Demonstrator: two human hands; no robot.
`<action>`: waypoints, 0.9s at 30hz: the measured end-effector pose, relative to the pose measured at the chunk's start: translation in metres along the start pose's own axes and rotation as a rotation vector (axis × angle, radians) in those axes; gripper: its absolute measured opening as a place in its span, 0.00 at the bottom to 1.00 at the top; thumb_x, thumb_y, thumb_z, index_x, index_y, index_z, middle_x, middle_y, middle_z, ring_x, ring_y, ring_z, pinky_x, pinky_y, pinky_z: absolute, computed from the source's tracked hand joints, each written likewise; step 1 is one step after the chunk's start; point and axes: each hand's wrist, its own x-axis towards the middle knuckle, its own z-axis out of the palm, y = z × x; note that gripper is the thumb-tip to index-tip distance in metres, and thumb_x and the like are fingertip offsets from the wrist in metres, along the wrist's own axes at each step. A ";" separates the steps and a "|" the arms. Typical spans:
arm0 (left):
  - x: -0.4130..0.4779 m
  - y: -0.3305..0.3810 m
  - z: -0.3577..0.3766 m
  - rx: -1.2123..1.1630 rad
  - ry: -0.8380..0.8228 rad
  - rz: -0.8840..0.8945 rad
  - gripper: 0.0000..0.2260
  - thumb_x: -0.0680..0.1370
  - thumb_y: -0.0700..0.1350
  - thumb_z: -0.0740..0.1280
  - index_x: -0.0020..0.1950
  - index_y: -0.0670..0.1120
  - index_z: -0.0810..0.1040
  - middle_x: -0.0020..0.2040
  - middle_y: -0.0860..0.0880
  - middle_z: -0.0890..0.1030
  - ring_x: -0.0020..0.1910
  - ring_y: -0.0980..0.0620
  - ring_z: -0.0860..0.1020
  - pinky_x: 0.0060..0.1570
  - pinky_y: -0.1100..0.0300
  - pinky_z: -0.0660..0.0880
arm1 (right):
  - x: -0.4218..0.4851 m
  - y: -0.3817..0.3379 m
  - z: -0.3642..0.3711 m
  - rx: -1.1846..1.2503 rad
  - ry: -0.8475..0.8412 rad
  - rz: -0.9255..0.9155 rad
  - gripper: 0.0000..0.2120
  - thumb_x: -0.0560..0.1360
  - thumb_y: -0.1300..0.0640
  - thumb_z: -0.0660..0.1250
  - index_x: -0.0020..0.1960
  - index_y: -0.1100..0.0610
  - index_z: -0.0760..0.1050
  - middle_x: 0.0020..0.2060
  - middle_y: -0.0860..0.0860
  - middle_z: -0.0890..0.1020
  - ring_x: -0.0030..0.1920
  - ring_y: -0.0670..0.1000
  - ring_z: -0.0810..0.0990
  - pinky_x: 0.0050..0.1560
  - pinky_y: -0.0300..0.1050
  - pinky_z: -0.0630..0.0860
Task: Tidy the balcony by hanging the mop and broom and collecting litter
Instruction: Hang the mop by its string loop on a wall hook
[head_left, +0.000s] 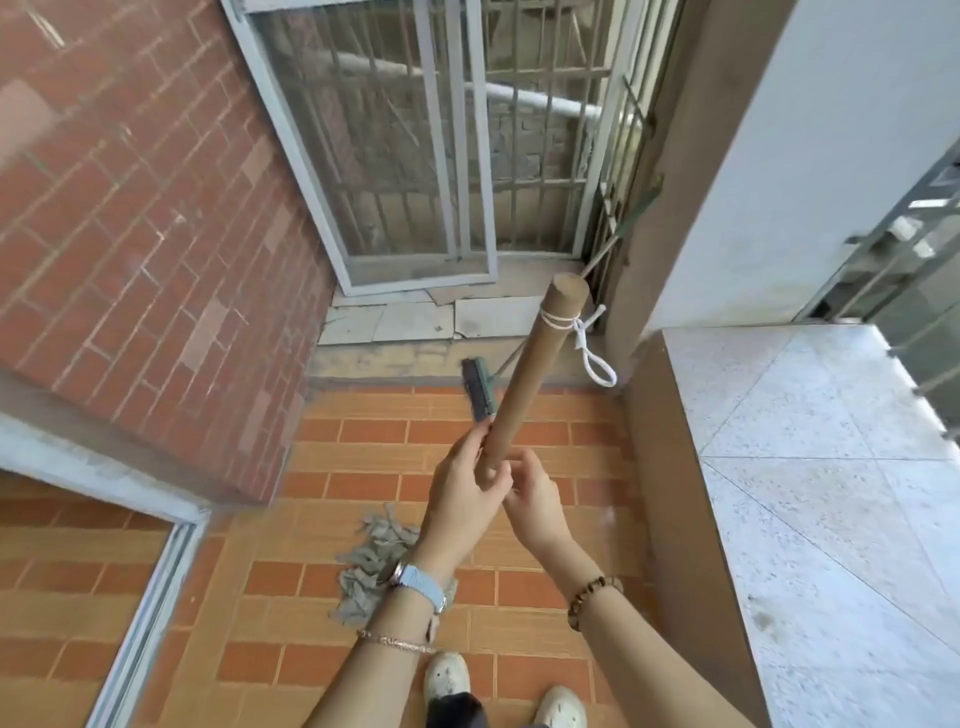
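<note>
A thick wooden mop handle (535, 364) rises toward me at the middle of the view. A white cord loop (592, 353) is tied near its top end. The grey rag mop head (374, 561) rests on the orange tiled floor, partly hidden behind my left wrist. My left hand (467, 493) is wrapped around the handle's lower part. My right hand (535, 499) touches the handle from the right, its fingers partly curled on it. A green-headed broom (480, 387) leans in the far corner, its thin stick (631, 218) reaching up along the window grille.
A red brick wall (156, 208) stands on the left. A barred window (441, 156) with a loose frame fills the far side. A speckled white ledge (805, 467) runs along the right. Loose pale tiles (415, 322) lie under the window. My shoes (447, 680) show at the bottom.
</note>
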 end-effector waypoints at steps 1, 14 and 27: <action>-0.001 0.001 -0.014 -0.021 0.027 0.010 0.21 0.76 0.46 0.67 0.68 0.55 0.69 0.60 0.59 0.78 0.58 0.62 0.76 0.53 0.76 0.71 | 0.002 -0.008 0.010 -0.011 -0.023 -0.017 0.05 0.77 0.57 0.66 0.51 0.52 0.71 0.39 0.39 0.79 0.39 0.27 0.76 0.35 0.23 0.69; 0.012 -0.030 -0.152 -0.015 0.385 0.062 0.08 0.76 0.54 0.66 0.52 0.53 0.73 0.42 0.53 0.82 0.43 0.56 0.81 0.41 0.49 0.80 | 0.032 -0.124 0.095 -0.125 -0.235 -0.204 0.10 0.76 0.63 0.65 0.56 0.56 0.71 0.47 0.48 0.82 0.46 0.43 0.81 0.46 0.34 0.79; 0.038 -0.059 -0.228 0.075 0.413 -0.022 0.05 0.79 0.54 0.60 0.51 0.55 0.69 0.36 0.55 0.77 0.35 0.57 0.77 0.28 0.66 0.65 | 0.020 -0.303 0.116 0.233 -0.169 -0.658 0.15 0.69 0.65 0.75 0.53 0.59 0.74 0.43 0.54 0.82 0.43 0.52 0.82 0.50 0.48 0.80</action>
